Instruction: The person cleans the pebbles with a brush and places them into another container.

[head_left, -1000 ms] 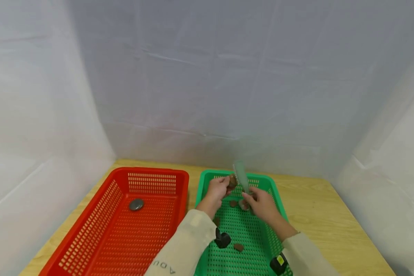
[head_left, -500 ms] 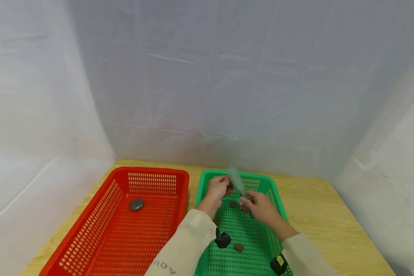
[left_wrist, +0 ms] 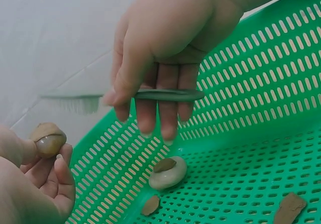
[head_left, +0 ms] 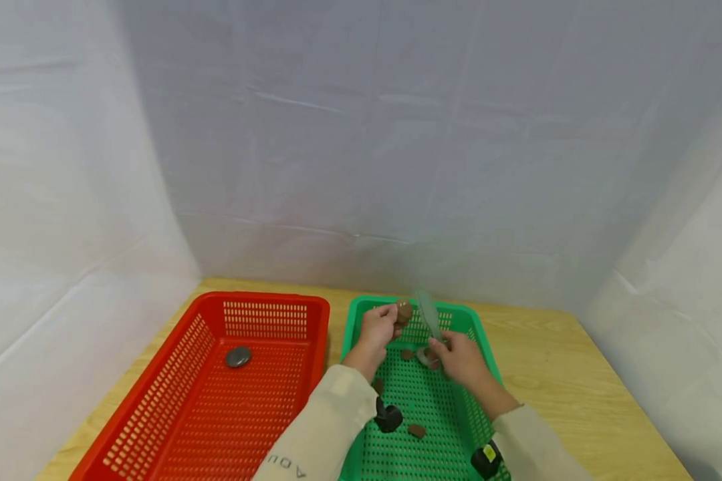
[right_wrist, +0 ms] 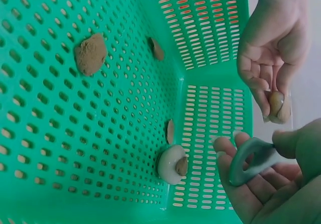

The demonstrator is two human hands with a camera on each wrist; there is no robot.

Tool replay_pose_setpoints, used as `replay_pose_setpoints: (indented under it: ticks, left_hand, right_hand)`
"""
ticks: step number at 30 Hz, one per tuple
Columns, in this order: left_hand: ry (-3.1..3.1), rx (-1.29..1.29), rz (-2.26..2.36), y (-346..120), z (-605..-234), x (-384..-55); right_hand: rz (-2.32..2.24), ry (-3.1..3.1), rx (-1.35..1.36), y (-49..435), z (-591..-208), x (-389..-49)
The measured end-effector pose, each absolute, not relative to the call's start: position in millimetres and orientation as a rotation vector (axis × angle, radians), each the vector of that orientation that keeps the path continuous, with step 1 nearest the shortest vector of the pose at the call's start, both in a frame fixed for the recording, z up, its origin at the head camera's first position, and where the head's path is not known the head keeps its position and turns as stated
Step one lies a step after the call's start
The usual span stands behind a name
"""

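Note:
My left hand (head_left: 378, 334) pinches a smooth stone (left_wrist: 48, 139) partly covered with brown, mud-like crust, above the far end of the green basket (head_left: 478, 334). Held by its handle between thumb and fingers, a green brush (head_left: 428, 312) is in my right hand (head_left: 460, 361). Its bristles stand apart from the stone, and the handle's end has a hole, seen in the right wrist view. Below the hands, a pale stone (left_wrist: 168, 175) with a brown lump on it lies in the basket. Brown crust pieces (right_wrist: 91, 54) are scattered on the basket floor.
Left of the green basket is a red basket (head_left: 321, 334) holding a dark grey stone (head_left: 238, 357). Both stand on a wooden table (head_left: 541, 361). White sheeting (head_left: 361, 167) encloses the back and sides. Black cameras (head_left: 388, 417) are strapped to the wrists.
The brush swept left across the stone, hiding it half a second ago, then moved back right, away from it. The left hand stays in place with the stone, whose crusted face shows again.

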State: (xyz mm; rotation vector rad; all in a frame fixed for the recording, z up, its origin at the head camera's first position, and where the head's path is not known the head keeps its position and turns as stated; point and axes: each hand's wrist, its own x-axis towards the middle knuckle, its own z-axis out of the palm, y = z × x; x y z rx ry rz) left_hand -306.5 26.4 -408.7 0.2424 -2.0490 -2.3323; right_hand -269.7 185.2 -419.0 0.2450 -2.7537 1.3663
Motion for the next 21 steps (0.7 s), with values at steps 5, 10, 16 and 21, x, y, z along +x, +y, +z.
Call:
replay_pose_setpoints:
  ticks: [5, 10, 16, 21]
  left_hand:
    - [-2.043, 0.240, -2.334, 26.7, -408.6, -306.5]
    - [-2.062, 0.226, -2.314, 26.9, -409.1, -306.7]
    - [-2.106, 0.224, -2.306, 26.7, -408.7, -306.1]
    - [-2.141, 0.230, -2.303, 25.7, -409.2, -306.1]
  right_hand:
    - [1.301, -2.714, 0.248, 185.8, -418.2, -271.5]
    - [1.332, -2.669, 0.327, 184.1, -417.4, -270.5]
    - [1.391, -2.704, 0.461, 184.2, -417.9, -268.8]
    - [1.437, -2.741, 0.511, 185.1, -420.2, -269.9]
